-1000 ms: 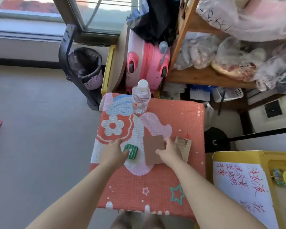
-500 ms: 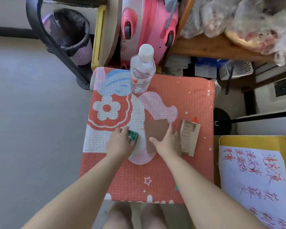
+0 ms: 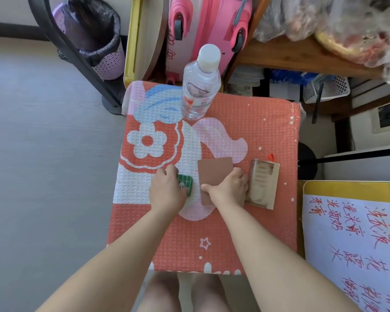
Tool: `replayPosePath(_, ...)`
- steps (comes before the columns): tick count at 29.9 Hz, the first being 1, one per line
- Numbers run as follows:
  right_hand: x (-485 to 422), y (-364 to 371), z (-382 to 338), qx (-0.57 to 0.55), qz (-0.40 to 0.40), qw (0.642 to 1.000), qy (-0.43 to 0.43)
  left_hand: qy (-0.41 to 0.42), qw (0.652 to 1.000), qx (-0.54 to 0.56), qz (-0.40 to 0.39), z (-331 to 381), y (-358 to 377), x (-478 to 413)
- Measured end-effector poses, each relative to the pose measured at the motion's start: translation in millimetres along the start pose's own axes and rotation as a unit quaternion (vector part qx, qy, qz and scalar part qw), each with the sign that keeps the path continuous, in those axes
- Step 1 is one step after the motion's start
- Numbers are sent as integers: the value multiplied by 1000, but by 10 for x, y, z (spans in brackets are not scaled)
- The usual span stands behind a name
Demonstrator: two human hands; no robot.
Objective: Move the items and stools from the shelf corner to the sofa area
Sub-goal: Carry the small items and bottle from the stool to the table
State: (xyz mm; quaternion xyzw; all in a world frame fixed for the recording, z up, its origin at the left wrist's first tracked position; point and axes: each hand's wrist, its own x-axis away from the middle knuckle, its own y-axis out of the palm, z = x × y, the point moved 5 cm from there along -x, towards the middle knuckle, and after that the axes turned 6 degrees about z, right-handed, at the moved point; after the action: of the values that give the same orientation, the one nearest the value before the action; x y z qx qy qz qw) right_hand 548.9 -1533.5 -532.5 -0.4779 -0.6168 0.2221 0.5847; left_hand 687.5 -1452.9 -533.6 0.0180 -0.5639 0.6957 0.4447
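A stool with an orange patterned cushion (image 3: pixel 245 239) stands in front of me. On it my left hand (image 3: pixel 167 191) closes over a small green item (image 3: pixel 186 184), most of which is hidden under my fingers. Just to the right, my right hand (image 3: pixel 229 189) grips the lower right edge of a flat brown card (image 3: pixel 214 174), thumb on top. A tan packaged comb (image 3: pixel 265 183) lies flat beside that hand, touching it. A clear water bottle (image 3: pixel 199 86) with a white cap stands upright at the cushion's far edge.
Behind the stool are a pink suitcase (image 3: pixel 212 25), a wooden shelf (image 3: pixel 302 57) with plastic-wrapped bundles, and a lilac bin (image 3: pixel 99 41) with a black liner by a black frame. A yellow box (image 3: pixel 311 188) under a handwritten sheet stands at right. Grey floor lies to the left.
The view has dropped closer over the stool. Both hands have settled tighter on the green item and the brown card; the items lie where they were.
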Motion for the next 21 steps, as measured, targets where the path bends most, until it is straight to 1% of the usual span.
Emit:
replayPosePath(3, 24, 34, 0, 3, 8, 1000, -11, 10, 999, 41, -9, 3, 25, 44)
replayPosePath(6, 13, 62, 29, -58, -2, 998, -14, 13, 994, 103, -19, -27, 26, 62)
replayPosePath(8, 14, 62, 46, -93, -16, 995, -11, -8, 989, 145, -31, -97, -10, 62)
replayPosePath(12, 51, 36, 62, -110, -33, 993, -11, -71, 969, 232, -51, -208, -121, 95)
replayPosePath(15, 128, 11, 5, -148, -49, 988, -13, -92, 956, 273, -55, -231, -267, 141)
replayPosePath(17, 221, -63, -101, -204, -74, 976, -19, -93, 950, 295, -45, -248, -434, 195)
replayPosePath(19, 308, -160, -234, -277, -109, 954, -27, -90, 947, 305, -34, -262, -587, 232)
replayPosePath(21, 453, -334, -430, -318, -136, 936, -60, -91, 944, 317, -17, -285, -813, 313)
